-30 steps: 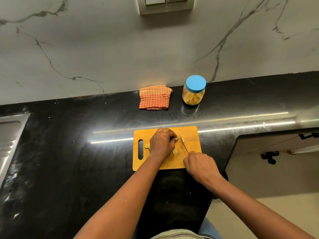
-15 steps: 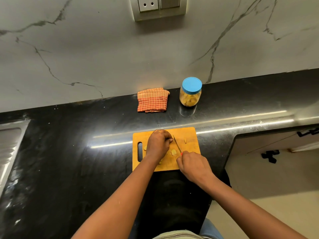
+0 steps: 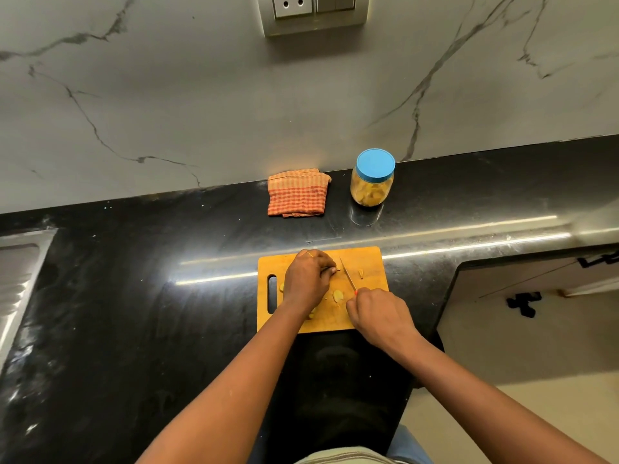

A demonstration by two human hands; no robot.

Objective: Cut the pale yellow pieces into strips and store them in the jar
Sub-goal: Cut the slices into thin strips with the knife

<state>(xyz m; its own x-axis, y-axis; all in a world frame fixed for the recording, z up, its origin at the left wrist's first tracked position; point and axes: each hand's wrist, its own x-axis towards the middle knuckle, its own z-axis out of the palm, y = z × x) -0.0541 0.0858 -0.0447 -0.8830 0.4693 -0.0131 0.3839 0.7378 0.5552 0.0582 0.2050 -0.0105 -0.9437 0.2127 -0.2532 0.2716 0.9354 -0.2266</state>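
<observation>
An orange cutting board (image 3: pixel 368 259) lies on the black counter with pale yellow pieces (image 3: pixel 338 295) scattered on it. My left hand (image 3: pixel 308 279) curls over one piece near the board's middle, fingertips pinching it down. My right hand (image 3: pixel 378 313) grips the red handle of a small knife (image 3: pixel 347 274), whose blade points up-left toward the left fingertips. A cut strip (image 3: pixel 360 272) lies right of the blade. The clear jar (image 3: pixel 371 179) with a blue lid stands behind the board, lid on, with yellow pieces inside.
A folded orange checked cloth (image 3: pixel 297 192) lies left of the jar by the marble wall. A steel sink drainer (image 3: pixel 16 272) is at far left. The counter's edge drops to cabinets (image 3: pixel 536 296) at the right.
The knife blade and my right hand have shifted left toward the left fingertips. A cut strip now lies apart at the right of the blade.
</observation>
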